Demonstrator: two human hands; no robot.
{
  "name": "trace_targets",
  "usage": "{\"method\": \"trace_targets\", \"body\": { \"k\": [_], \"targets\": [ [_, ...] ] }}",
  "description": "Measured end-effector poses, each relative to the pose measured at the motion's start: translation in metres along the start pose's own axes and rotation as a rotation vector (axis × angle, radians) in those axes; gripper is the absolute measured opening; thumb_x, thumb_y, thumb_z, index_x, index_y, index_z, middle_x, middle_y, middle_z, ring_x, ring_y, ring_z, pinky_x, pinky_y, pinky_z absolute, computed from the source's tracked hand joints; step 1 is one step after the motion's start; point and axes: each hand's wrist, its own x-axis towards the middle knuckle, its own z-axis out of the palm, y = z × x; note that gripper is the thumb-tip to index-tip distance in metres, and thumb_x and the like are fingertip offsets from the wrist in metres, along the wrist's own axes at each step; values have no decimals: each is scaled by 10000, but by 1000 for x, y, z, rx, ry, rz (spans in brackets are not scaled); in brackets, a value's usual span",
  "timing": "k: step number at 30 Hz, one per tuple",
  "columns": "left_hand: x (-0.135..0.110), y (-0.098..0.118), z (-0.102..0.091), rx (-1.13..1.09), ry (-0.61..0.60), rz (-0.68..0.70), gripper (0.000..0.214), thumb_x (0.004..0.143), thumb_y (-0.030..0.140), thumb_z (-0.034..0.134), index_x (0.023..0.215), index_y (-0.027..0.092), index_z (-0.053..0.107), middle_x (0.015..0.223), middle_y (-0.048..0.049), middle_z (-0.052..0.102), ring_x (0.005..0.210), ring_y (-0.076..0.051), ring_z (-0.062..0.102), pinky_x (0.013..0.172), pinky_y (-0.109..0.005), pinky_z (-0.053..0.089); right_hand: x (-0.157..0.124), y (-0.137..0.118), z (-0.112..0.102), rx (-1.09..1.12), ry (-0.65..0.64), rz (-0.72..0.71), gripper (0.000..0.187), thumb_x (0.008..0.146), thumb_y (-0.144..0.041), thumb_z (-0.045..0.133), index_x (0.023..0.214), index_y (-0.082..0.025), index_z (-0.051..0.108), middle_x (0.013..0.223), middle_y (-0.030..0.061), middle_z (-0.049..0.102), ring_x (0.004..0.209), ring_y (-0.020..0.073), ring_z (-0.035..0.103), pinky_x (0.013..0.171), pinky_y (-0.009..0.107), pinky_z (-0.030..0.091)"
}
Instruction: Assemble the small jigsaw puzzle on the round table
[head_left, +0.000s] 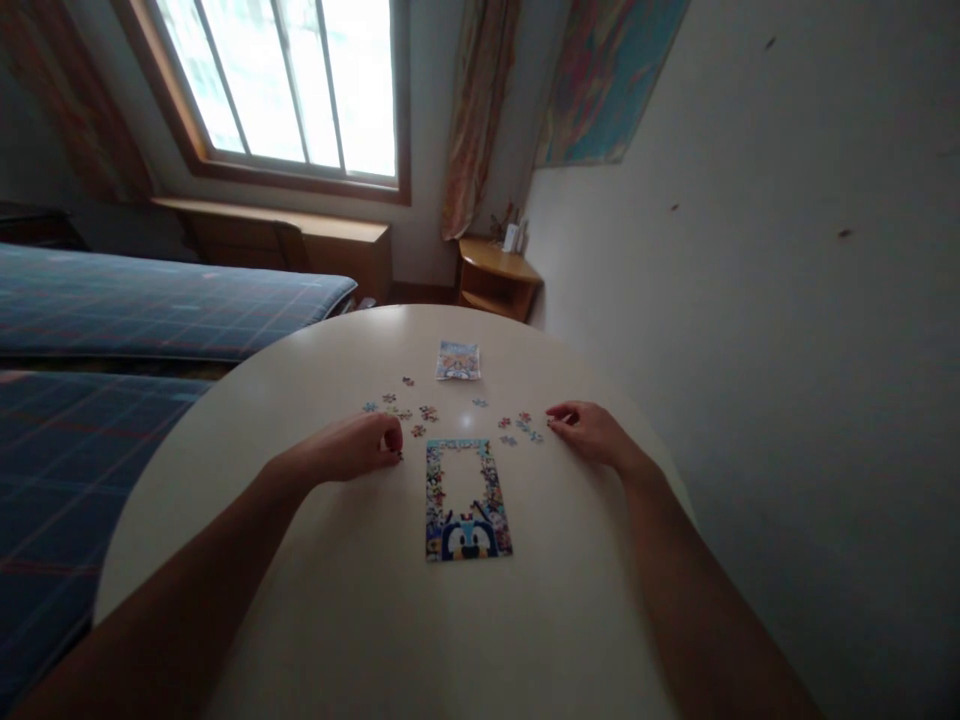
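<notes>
A partly assembled jigsaw puzzle (pixel 469 540) lies on the table in front of me, with a gap in its middle and a blue dog face along its near edge. Left of it, my left hand (pixel 352 447) is closed in a pinch on a small dark puzzle piece (pixel 400 456) at the tabletop. To the right, my right hand (pixel 589 432) pinches another small piece (pixel 551 420), mostly hidden by the fingers. Several loose puzzle pieces (pixel 428 413) lie by my left hand, and a second group of pieces (pixel 523 425) is beside my right fingertips.
A small printed picture packet (pixel 458 361) lies beyond the pieces on the round white table (pixel 360 640). A bed with a blue plaid cover (pixel 150 300) stands at the left. The white wall (pixel 787 380) is close on the right, and a wooden corner shelf (pixel 499 262) stands behind.
</notes>
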Motion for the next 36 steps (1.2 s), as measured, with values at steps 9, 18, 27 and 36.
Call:
{"method": "trace_targets", "body": {
  "k": [9,18,27,36],
  "targets": [
    [1,2,-1,14,-5,34,212,841,316,521,904,225,701,853,-43,705,732,-203,646,635,-287,433,0,0,0,67,0,-7,260,855,-229,617,1076,-152,728,1029,106,752,898,202,685,829,305,497],
    [4,1,-1,52,80,-46,160,822,312,529,831,202,645,846,-49,701,727,-200,628,611,-285,402,-2,4,-4,108,-57,43,311,811,-353,662,1017,-136,749,914,108,741,793,198,650,720,293,483],
    [4,2,0,40,76,-71,172,803,311,536,841,192,655,863,-55,708,733,-194,635,625,-278,421,-1,-2,-3,62,-101,18,319,750,-348,677,982,-143,753,836,67,671,742,170,584,664,265,429],
    [3,3,-1,66,99,-94,228,829,344,550,960,206,676,940,-70,707,818,-229,657,699,-309,468,0,-7,-1,21,-117,18,297,718,-338,715,929,-128,717,837,74,672,729,166,580,641,256,424]
  ]
}}
